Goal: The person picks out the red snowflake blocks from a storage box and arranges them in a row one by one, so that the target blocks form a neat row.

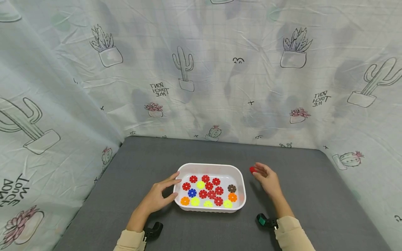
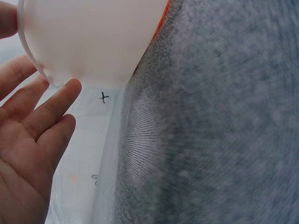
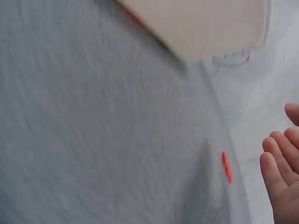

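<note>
A white rectangular tray (image 1: 213,210) stands on the grey table, with red, yellow, orange, blue and brown notched discs lying flat inside. At its left end, my left hand (image 1: 159,196) touches the rim with fairly straight fingers spread from the thumb. The left wrist view shows the fingertips (image 2: 72,88) against the tray's outer wall. To the right of the tray is my right hand (image 1: 268,179), its fingers loosely bent. A red disc (image 1: 252,169) shows beside its fingertips. In the right wrist view that red disc (image 3: 226,167) appears edge-on, apart from the fingers.
Grey cloth (image 1: 150,150) covers the table around the tray. Behind and at both sides hangs a pale curtain (image 1: 213,87) printed with cacti. Black wrist straps (image 1: 153,230) sit on both forearms, below beige sleeves (image 1: 295,232).
</note>
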A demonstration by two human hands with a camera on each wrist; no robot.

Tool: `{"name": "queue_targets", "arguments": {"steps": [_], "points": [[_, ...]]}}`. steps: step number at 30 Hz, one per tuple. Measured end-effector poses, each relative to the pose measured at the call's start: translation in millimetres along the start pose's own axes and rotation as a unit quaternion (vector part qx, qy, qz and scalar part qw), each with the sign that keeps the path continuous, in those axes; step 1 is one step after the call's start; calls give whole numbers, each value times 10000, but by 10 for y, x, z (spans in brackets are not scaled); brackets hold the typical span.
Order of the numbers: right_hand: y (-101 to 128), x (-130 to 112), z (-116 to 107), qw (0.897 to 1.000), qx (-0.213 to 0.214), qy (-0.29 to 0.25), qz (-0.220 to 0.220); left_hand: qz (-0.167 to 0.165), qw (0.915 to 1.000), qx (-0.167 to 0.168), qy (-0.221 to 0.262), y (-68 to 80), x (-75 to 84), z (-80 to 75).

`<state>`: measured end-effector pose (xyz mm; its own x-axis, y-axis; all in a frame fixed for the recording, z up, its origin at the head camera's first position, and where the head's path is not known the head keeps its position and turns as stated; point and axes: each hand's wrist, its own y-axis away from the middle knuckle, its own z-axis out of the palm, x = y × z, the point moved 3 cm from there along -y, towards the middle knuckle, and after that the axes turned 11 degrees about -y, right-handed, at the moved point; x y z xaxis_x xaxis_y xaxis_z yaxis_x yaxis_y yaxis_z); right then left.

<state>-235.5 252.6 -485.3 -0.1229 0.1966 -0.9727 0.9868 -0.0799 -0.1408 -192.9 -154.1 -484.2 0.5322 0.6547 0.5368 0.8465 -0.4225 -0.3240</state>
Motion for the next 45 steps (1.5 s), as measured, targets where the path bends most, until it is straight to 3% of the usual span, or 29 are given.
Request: {"name": "queue_targets", "arguments": {"steps": [9,15,22,28,33,40,45], "points": [[227,-268,236,9962,-295,-602,-551,88,10000,-28,-25,-11,21,-24],[308,-517,437,9920,-619,-975,-507,219,9997,59,49,-7,28,-32],[375,-767,662,9896,-1014,-924,-430,241,9997,57,-60,-14,65,-47],[293,-573,817,9875,-1252,-864,-424,99,9999,10,110,-34,345,-223],[259,-534,964,9849,-1553,-670,-373,181,9998,79,74,-34,350,-225],[287,-622,1079,9784,-2005,-477,178,151,9998,40,91,-29,355,-219],[237,-455,1121,9715,-2361,65,193,168,9998,78,121,-33,365,-229]]}}
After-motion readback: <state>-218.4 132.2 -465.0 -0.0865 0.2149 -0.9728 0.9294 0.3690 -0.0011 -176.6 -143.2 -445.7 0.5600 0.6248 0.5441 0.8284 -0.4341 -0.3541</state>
